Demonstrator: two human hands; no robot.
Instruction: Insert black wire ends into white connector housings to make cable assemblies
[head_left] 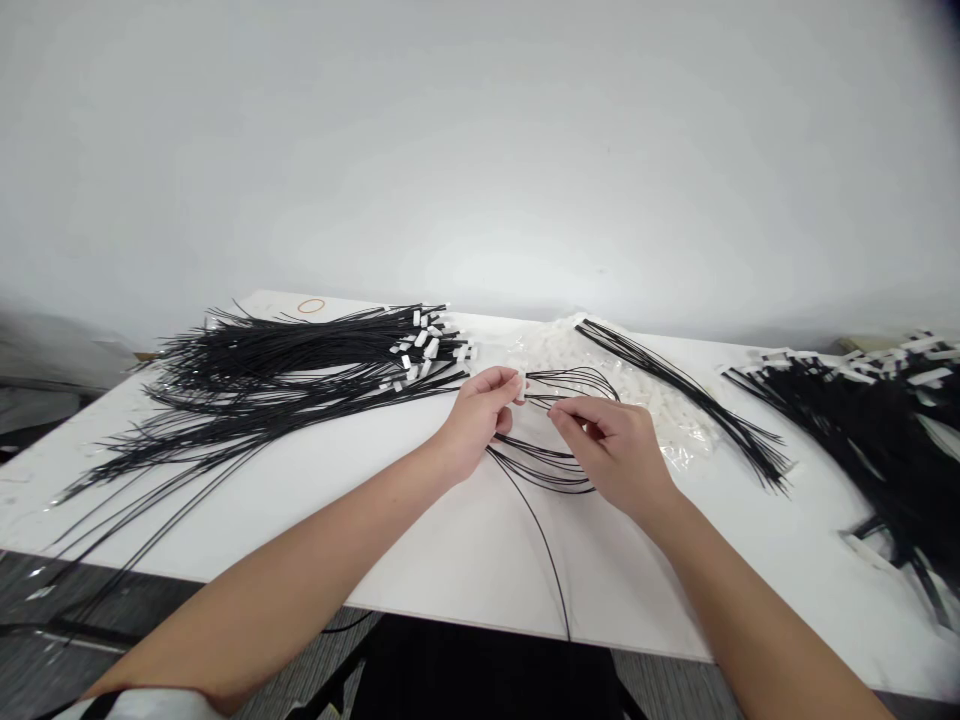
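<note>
Near the middle of the table, my left hand [484,415] is closed on a small white connector [521,387], pinched between thumb and fingers. Several thin black wires [574,377] run out of the connector and curve round in loops. The looped wires [544,462] pass back under my left palm, and one strand hangs toward the front edge. To the right of the connector, my right hand [619,445] pinches a black wire between thumb and forefinger. The wire's tip is too small to make out.
A large pile of black wires with white connectors [300,360] lies at the left. Behind my right hand is a clear bag of white connectors [675,425], with a wire bundle [682,390] across it. More black wires [862,430] are heaped at the right. An orange rubber band [311,306] lies at the back.
</note>
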